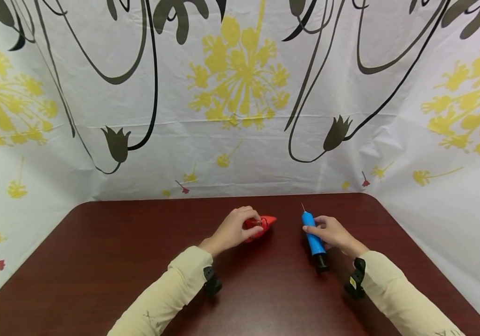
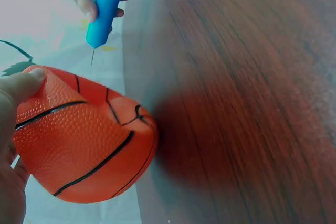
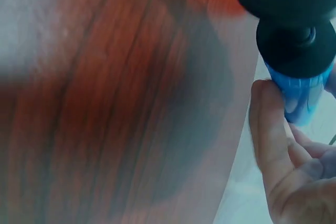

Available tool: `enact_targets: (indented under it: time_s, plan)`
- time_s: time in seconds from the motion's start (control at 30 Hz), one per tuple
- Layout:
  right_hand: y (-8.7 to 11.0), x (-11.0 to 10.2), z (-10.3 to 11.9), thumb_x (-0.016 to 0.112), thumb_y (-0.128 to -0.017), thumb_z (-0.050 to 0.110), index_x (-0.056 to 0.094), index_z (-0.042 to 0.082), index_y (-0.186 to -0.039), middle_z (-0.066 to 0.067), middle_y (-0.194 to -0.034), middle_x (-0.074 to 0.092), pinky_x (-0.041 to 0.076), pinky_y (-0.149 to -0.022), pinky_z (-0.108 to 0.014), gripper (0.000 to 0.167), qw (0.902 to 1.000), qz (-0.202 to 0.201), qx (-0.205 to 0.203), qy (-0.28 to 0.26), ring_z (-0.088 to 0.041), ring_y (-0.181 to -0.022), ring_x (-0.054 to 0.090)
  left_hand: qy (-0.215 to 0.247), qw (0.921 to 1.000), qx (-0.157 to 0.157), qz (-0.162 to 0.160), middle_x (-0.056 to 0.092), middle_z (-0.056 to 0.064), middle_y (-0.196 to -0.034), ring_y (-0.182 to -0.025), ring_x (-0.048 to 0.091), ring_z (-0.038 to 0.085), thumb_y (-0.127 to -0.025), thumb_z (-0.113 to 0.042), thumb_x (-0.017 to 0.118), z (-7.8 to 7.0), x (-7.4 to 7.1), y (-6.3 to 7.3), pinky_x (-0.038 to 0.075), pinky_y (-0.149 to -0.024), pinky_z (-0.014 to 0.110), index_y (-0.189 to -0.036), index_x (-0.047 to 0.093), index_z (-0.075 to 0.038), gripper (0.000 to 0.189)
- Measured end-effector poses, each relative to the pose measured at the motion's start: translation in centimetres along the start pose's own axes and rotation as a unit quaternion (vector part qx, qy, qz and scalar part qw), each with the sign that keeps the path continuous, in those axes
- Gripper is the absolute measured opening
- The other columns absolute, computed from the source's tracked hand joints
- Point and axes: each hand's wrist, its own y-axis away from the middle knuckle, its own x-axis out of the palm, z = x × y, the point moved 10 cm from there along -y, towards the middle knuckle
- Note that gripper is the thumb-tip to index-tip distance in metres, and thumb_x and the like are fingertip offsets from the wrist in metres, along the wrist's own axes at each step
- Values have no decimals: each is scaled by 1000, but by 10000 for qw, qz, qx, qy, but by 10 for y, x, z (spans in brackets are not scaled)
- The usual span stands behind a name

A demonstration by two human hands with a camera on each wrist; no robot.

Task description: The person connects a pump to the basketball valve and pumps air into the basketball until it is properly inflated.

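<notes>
A deflated orange-red toy basketball (image 2: 89, 140) with black lines is folded in on itself. My left hand (image 1: 237, 227) grips it just above the table, the thumb pressing on its upper side in the left wrist view. To the right, my right hand (image 1: 332, 233) holds a blue hand pump (image 1: 315, 241) round its barrel. A thin needle sticks out of the pump's far tip, and its black handle (image 1: 321, 262) points back toward me. In the left wrist view the needle stands a little apart from the ball. The pump's black end fills the top of the right wrist view.
Both hands are over a dark red-brown wooden table (image 1: 118, 261) with rounded far corners. Behind it and at both sides hangs a white sheet (image 1: 240, 158) printed with yellow flowers and dark stems. Each wrist wears a black camera band (image 1: 212, 281).
</notes>
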Motion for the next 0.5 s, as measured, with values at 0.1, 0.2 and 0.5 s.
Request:
enact_targets:
  time_s: [0.1, 0.2, 0.5]
  plan:
    - [5, 0, 9, 57, -82, 39, 34, -10, -126, -25, -108, 52, 51, -62, -37, 70, 9998, -39, -173, -22, -24, -81, 56, 188, 9997, -76, 146, 54, -4, -82, -76, 49, 8, -80, -17, 63, -1, 0, 4, 43, -71, 24, -86, 58, -10, 11]
    - [11, 3, 17, 57, -82, 40, 35, -9, -126, -23, -106, 53, 50, -63, -36, 69, 9995, -42, -300, -5, -22, -80, 55, 183, 9994, -210, 227, 53, -6, -81, -74, 48, 8, -81, -19, 60, 2, 3, 9, 41, -72, 26, -87, 55, -12, 10]
    - [26, 11, 37, 56, -84, 36, 33, -6, -128, -23, -112, 50, 49, -68, -37, 65, 9978, -41, -637, -173, -26, -88, 54, 146, 9964, -833, 27, 43, -6, -67, -62, 41, 8, -78, -28, 61, 19, 7, 18, 35, -54, 21, -78, 44, -15, 21]
